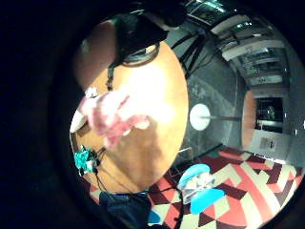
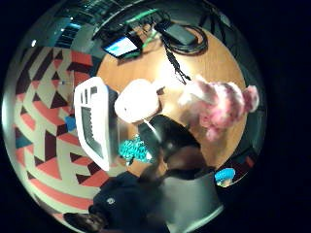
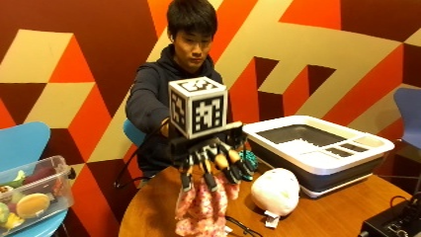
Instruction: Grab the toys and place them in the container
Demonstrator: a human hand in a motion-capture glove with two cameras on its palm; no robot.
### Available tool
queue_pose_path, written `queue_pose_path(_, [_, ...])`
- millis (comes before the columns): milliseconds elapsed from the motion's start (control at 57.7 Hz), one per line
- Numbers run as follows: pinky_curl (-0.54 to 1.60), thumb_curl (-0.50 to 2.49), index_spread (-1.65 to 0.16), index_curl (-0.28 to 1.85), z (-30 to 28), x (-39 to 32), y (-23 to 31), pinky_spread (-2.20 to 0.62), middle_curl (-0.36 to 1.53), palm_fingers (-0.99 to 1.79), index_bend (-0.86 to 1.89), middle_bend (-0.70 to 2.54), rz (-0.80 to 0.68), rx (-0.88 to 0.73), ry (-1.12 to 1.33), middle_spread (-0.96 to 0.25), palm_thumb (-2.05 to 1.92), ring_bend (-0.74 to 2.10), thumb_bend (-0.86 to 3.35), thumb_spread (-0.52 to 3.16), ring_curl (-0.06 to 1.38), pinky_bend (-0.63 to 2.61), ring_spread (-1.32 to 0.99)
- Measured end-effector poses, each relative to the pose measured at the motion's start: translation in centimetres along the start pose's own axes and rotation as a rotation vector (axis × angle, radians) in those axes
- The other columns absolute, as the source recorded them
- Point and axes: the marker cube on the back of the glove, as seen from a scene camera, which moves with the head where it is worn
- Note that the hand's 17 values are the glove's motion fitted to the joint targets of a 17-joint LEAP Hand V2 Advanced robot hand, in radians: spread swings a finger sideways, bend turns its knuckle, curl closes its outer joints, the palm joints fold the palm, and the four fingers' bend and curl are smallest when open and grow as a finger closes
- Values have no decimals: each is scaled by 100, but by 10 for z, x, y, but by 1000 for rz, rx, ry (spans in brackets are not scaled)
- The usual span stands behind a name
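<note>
My gloved right hand (image 3: 210, 160) is raised over the round wooden table (image 3: 329, 217), fingers pointing down and pinching a pink plush toy (image 3: 200, 207) that hangs beneath them. The palm views show the same pink plush toy (image 2: 221, 104) (image 1: 112, 117) above the tabletop. A white plush toy (image 3: 276, 190) (image 2: 138, 99) lies on the table just right of the hand. Behind it stands the white-rimmed grey container (image 3: 309, 160) (image 2: 95, 121). A small teal toy (image 3: 248, 160) (image 2: 133, 149) (image 1: 85, 160) lies near the table's far edge, by the container's corner.
A clear box of toys (image 3: 29, 192) rests on a blue chair at the left. Black equipment (image 3: 395, 222) sits at the table's right edge, and a black cable (image 3: 243, 228) runs across the near side. A lit screen (image 2: 121, 46) lies on the table too.
</note>
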Motion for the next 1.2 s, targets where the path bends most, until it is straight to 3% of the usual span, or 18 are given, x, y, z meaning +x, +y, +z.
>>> queue_pose_path(156, [35, 25, -32, 26, 60, 8, -8, 7, 20, -12, 17, 12, 17, -52, 7, -9, 5, 17, 0, 123, 16, 78, 0])
queue_pose_path(277, [38, 28, -34, 27, 86, 13, -7, 6, 19, 11, 17, 12, 54, -33, -26, -10, 17, 29, 4, 125, 18, 95, 1])
queue_pose_path(399, [37, 34, -33, 30, 93, 18, -3, 1, 21, 46, 20, 19, 55, -37, 0, -11, 41, 60, 15, 129, 26, 93, -5])
queue_pose_path(659, [35, 45, -28, 32, 89, 14, -1, -23, 29, 85, 15, 33, 7, 83, 142, -16, 65, 88, 21, 119, 35, 92, -24])
queue_pose_path(815, [37, 54, -26, 32, 79, 12, 6, -37, 36, 108, 14, 44, 5, 125, 162, -17, 72, 98, 17, 96, 40, 92, -29])
queue_pose_path(936, [38, 61, -26, 35, 56, 12, 20, -40, 41, 110, 19, 50, 17, 123, 157, -17, 77, 98, 16, 78, 42, 91, -30])
queue_pose_path(1196, [42, 73, -25, 43, -45, -17, 62, -41, 50, 111, 20, 58, -7, 203, 185, -16, 81, 103, 12, 53, 46, 94, -32])
